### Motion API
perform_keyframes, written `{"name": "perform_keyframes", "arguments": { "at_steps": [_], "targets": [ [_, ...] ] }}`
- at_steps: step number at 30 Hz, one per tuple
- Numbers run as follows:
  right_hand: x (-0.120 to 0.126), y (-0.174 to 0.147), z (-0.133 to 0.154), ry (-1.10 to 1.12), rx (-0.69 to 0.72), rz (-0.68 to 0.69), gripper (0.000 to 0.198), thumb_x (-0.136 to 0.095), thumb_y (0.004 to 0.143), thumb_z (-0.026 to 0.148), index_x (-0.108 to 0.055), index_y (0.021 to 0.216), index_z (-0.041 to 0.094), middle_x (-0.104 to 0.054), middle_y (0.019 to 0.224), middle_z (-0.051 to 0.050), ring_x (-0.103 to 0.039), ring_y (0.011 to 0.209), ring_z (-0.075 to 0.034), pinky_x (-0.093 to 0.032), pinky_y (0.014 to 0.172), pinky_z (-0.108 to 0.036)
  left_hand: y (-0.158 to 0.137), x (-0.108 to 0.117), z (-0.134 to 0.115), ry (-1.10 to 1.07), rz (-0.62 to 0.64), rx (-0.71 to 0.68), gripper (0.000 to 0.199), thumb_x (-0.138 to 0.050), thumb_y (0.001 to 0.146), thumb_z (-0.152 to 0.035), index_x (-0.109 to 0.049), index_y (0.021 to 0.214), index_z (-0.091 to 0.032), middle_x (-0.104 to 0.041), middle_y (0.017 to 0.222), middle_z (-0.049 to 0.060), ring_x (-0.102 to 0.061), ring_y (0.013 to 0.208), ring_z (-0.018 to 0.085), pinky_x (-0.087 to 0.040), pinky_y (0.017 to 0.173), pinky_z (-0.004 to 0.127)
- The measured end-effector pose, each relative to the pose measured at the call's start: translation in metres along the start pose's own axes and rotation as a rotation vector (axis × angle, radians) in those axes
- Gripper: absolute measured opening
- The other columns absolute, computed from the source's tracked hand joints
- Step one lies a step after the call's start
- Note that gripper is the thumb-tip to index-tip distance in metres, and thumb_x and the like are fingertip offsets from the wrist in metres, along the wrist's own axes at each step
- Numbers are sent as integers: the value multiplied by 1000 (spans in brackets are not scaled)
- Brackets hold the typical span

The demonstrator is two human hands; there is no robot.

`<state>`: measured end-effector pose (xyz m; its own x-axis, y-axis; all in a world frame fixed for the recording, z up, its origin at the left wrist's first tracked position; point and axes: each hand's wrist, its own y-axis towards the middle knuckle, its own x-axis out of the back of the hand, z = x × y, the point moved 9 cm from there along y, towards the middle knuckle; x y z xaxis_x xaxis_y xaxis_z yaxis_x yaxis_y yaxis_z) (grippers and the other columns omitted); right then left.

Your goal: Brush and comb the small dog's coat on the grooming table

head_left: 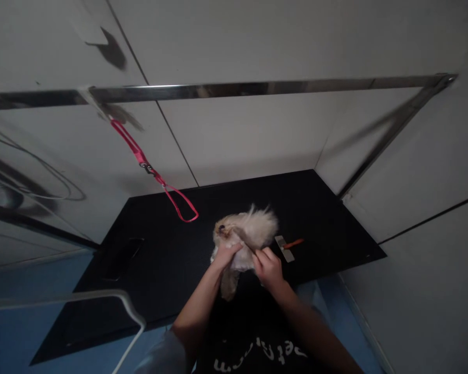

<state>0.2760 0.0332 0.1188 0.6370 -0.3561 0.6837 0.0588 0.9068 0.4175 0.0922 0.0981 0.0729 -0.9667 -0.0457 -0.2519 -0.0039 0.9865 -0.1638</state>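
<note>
A small, fluffy cream-coloured dog [259,226] is on the black grooming table, close to my body, with its head towards the left. My left hand [226,254] holds the dog below its head, the thumb lying across pale fur. At the dog's near side, the fingers of my right hand [269,266] are closed in a pinch against the coat. A thin dark edge shows by those fingertips; I cannot make out what they grip. Just right of the dog lies a slicker brush [285,249] with an orange handle and a pale flat head.
The black table [171,259] stands against pale wall panels. A metal bar [218,91] spans above it, with a pink grooming loop [140,156] hanging down over the table's back left. A dark flat rectangle [122,258] lies at left. A white bent tube [120,296] crosses the lower left.
</note>
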Motion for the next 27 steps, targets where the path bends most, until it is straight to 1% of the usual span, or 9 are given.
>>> {"name": "perform_keyframes", "arguments": {
  "at_steps": [2, 4, 6, 10, 12, 18, 22, 24, 27],
  "targets": [
    [0, 6, -21, -62, -81, -30, 34, -37, 92, 28, -68, 81, 17, -60, 75, -8, -56, 72, -17, -41, 68, -25, -2, 1, 1, -58, -23, 38, 77, -85, 46, -31, -56, 116, -15, -65, 118, 14, -58, 115, 32, -41, 104, 46],
    [16, 10, -57, -134, -236, -123, 35, -36, 91, 28, -68, 81, 15, -59, 74, -9, -55, 73, -19, -42, 69, -27, -4, 2, 4, -95, -12, 92, 75, -86, 42, -30, -60, 110, -14, -69, 111, 13, -61, 111, 32, -43, 101, 47],
    [30, 9, -75, -146, -269, -188, 36, -36, 92, 29, -68, 83, 15, -59, 75, -8, -54, 74, -19, -43, 71, -28, -4, 3, 5, -119, 5, 131, 71, -86, 40, -29, -63, 105, -14, -72, 104, 12, -63, 107, 33, -44, 100, 47],
    [7, 9, -30, -55, 121, -15, 32, -40, 92, 25, -72, 92, 20, -62, 81, -8, -55, 80, -18, -43, 77, -28, -1, 11, -3, -166, 11, 151, 63, -85, 40, -27, -66, 99, -15, -73, 99, 12, -63, 107, 35, -44, 101, 48],
    [-6, 18, -12, -80, 175, 56, 31, -42, 91, 20, -73, 95, 22, -62, 83, -7, -54, 82, -18, -43, 77, -27, 0, 13, -11, -185, 28, 135, 61, -85, 39, -27, -67, 97, -17, -73, 103, 13, -60, 113, 37, -44, 102, 49],
    [22, 77, -40, -105, -25, -85, 29, -44, 91, 25, -72, 99, 21, -61, 93, -9, -53, 89, -19, -42, 83, -29, -3, 12, -21, -175, 73, 94, 60, -82, 43, -28, -65, 99, -16, -72, 104, 13, -57, 116, 39, -44, 101, 50],
    [50, 62, -67, -43, -221, -274, 38, -36, 93, 29, -70, 93, 13, -60, 84, -12, -55, 82, -21, -44, 77, -31, -7, 19, -18, -214, 14, 62, 62, -83, 45, -29, -64, 103, -20, -72, 106, 10, -59, 115, 35, -46, 100, 44],
    [46, 40, -50, -4, -141, -287, 40, -34, 93, 30, -70, 86, 14, -59, 78, -11, -55, 77, -21, -45, 74, -32, -8, 17, -18, -192, 40, 62, 65, -84, 43, -32, -65, 103, -20, -71, 108, 9, -60, 113, 33, -45, 100, 43],
    [14, 13, 10, 39, 237, -82, 37, -37, 93, 28, -73, 87, 21, -61, 74, -8, -56, 74, -18, -44, 74, -30, -11, 15, -12, -82, 59, 107, 59, -84, 40, -42, -67, 90, -16, -73, 99, 12, -64, 104, 35, -46, 97, 48]
  ]
}}
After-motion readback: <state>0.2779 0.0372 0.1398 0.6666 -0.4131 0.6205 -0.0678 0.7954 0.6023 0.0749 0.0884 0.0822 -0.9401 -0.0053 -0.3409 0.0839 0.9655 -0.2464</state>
